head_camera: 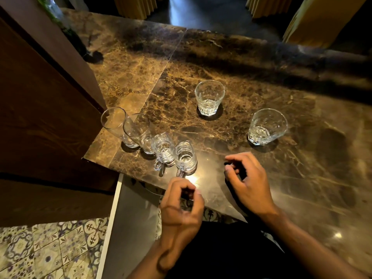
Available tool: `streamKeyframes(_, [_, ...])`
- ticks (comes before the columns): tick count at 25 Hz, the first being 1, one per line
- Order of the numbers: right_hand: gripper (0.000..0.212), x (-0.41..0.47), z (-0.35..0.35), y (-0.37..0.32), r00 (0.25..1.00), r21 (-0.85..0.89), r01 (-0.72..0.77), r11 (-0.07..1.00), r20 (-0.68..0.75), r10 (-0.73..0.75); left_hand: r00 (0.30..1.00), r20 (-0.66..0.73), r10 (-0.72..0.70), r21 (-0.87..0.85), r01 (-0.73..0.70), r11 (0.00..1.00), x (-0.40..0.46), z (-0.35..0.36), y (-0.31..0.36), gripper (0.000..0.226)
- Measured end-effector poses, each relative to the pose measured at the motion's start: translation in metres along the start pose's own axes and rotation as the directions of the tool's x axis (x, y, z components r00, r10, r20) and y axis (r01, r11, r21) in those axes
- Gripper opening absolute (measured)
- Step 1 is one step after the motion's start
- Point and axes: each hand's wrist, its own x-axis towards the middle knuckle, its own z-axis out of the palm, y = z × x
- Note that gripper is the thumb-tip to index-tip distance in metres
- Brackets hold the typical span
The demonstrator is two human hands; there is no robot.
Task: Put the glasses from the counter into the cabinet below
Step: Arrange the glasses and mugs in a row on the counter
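My left hand, fingers loosely curled and empty, nears the small ribbed clear glass mug, whose handle faces me. My right hand hovers relaxed, holding nothing, above the brown marble counter.

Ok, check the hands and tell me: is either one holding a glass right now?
No: the left hand and right hand are both curled over the counter's near edge, holding nothing, and all six glasses stand untouched.

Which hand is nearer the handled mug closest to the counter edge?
Left. The left hand is just below the mug, by its handle. The right hand is off to the mug's right, over the counter.
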Motion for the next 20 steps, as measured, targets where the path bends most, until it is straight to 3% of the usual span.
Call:
streamKeyframes(4, [0.026, -0.004, -0.018, 0.010, 0.973, 0.055, -0.149, 0.987, -0.168, 0.157, 0.989, 0.131, 0.075, 0.032, -0.080, 0.996, 0.025, 0.035, 0.020, 0.013])
streamKeyframes(7, [0.050, -0.004, -0.031, 0.020, 0.908, 0.133, -0.280, 0.951, -0.284, 0.307, 0.986, 0.161, 0.034, 0.012, -0.037, 0.999, 0.045, 0.065, 0.026, 0.032])
streamKeyframes(14, [0.093, 0.024, -0.047, 0.036, 0.909, 0.078, -0.297, 0.952, -0.284, 0.306, 0.965, -0.144, -0.218, -0.002, 0.220, 0.975, 0.104, 0.132, 0.029, 0.072])
streamKeyframes(20, [0.104, 0.045, -0.048, 0.042, 0.936, 0.114, -0.263, 0.958, -0.212, 0.282, 0.890, -0.329, -0.316, -0.093, 0.302, 0.949, 0.151, 0.156, 0.018, 0.096])
